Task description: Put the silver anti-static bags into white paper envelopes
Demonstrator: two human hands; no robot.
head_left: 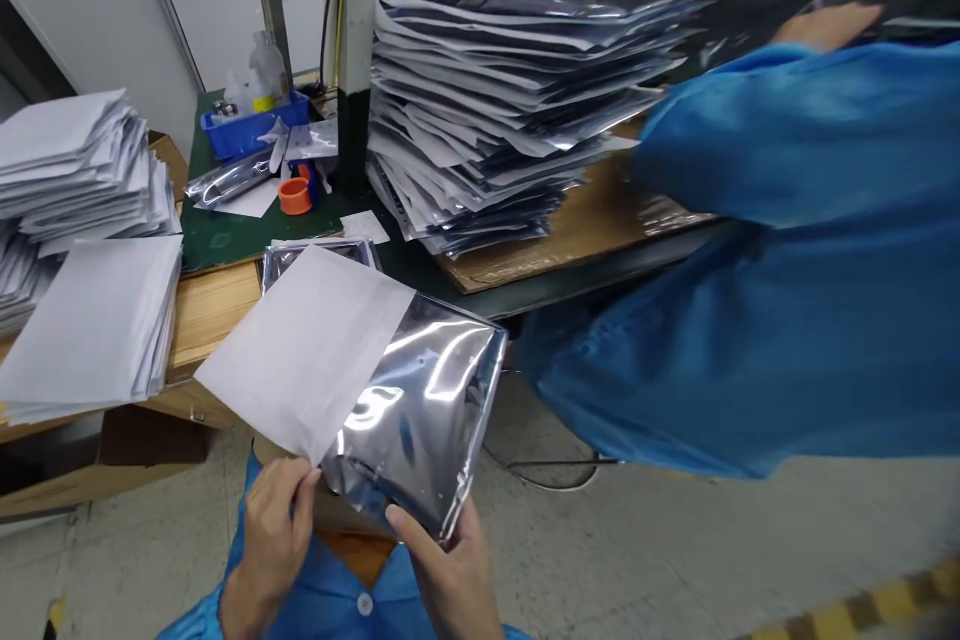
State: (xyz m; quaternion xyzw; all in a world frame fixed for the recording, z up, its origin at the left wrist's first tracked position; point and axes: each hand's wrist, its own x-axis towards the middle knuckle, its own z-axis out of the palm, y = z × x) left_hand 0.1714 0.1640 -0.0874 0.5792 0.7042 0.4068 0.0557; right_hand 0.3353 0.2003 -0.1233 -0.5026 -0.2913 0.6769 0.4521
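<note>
- Two bare hands work low at the near edge: the left hand (274, 520) pinches the white sheet (304, 350) by its corner.
- Right hand (450, 560) clamps the silver bag (427, 410) from below, steadying it beneath the sheet.
- Bag stack (510, 100) looms on the far worktop (225, 235); a co-worker's blue sleeve (787, 240) reaches across right.

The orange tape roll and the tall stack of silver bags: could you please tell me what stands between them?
In the head view, an upright post, white above and dark at its foot, stands between the orange tape roll and the stack of silver bags.
</note>
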